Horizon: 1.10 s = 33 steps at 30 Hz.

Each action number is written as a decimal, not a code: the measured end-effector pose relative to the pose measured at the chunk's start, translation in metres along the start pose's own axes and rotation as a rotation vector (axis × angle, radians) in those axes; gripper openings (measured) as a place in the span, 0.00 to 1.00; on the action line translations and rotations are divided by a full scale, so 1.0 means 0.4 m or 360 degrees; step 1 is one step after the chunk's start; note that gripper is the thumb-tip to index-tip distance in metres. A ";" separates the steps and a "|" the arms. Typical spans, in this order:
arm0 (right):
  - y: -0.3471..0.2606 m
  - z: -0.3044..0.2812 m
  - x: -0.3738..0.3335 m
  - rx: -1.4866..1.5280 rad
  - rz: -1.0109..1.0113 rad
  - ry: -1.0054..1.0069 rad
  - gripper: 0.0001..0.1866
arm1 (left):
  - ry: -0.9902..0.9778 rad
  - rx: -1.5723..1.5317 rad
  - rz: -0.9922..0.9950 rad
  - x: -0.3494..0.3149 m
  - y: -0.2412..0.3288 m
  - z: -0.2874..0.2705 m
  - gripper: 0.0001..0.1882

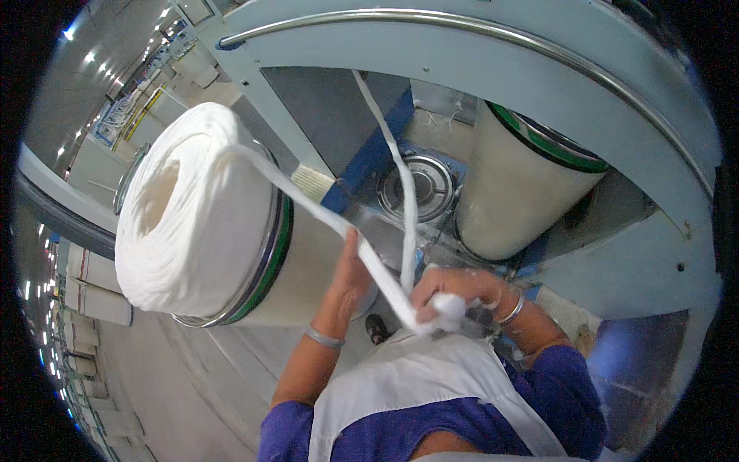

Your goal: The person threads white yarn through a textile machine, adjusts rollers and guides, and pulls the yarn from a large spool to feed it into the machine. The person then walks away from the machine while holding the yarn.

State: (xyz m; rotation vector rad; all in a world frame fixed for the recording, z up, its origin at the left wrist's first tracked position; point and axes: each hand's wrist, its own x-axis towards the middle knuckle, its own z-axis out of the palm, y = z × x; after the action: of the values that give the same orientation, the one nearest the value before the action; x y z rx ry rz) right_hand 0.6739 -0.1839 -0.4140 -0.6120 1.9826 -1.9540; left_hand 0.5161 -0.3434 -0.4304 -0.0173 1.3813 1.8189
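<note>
A thick white rope of cotton sliver [304,202] runs from a large coil [208,208] heaped above the rim of a tall can [308,266] on the left. It passes my left hand [352,269], whose raised fingertip touches it while the other fingers are mostly hidden; the hand looks closed around the sliver. Close to my apron, my right hand [462,289] is closed on the sliver's lower end, with a fluffy white wad [448,306] bunched at the fingers. A second strand of sliver [406,192] hangs from the machine opening down to my right hand.
A pale blue machine frame [323,46] with a curved metal rail [431,17] arches ahead. Inside its opening stand a green-rimmed can [516,185] and a round metal plate [416,187] on the base. Several cans [100,300] line the far left.
</note>
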 end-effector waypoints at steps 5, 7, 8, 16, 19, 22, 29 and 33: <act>0.044 0.081 0.029 -0.0097 -0.0129 -0.0268 0.13 | -0.0200 -0.0508 -0.0524 0.067 -0.017 0.016 0.44; 0.111 0.037 0.003 -0.0059 -0.0109 -0.0352 0.11 | -0.0476 -0.0664 -0.0503 0.051 0.002 0.033 0.38; 0.149 -0.003 -0.015 -0.0079 -0.0097 -0.0190 0.09 | -0.0694 -0.0725 -0.0257 0.032 0.007 0.044 0.27; 0.177 -0.164 0.167 0.1564 -0.0044 0.0496 0.53 | -0.0380 0.0906 0.0436 -0.083 -0.046 0.043 0.17; 0.053 -0.147 0.278 0.0857 0.0024 0.0232 0.45 | -0.0402 0.1483 0.0914 -0.081 -0.069 -0.013 0.17; -0.036 -0.141 0.325 0.0342 0.0103 0.0122 0.24 | -0.0759 0.1152 0.0555 -0.136 0.008 -0.115 0.24; -0.055 -0.095 0.398 0.1561 -0.0793 0.0491 0.11 | -0.0386 0.1881 0.1621 -0.387 0.400 -0.485 0.29; -0.095 -0.041 0.425 0.0574 -0.0073 0.0747 0.18 | -0.0188 0.2414 0.1269 -0.388 0.434 -0.596 0.26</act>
State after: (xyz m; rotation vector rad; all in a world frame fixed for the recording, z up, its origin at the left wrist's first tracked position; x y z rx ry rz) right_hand 0.5221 -0.2526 -0.3606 -0.1136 1.7764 -2.5832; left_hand 0.4048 -0.6356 -0.3147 1.5358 2.5099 0.7672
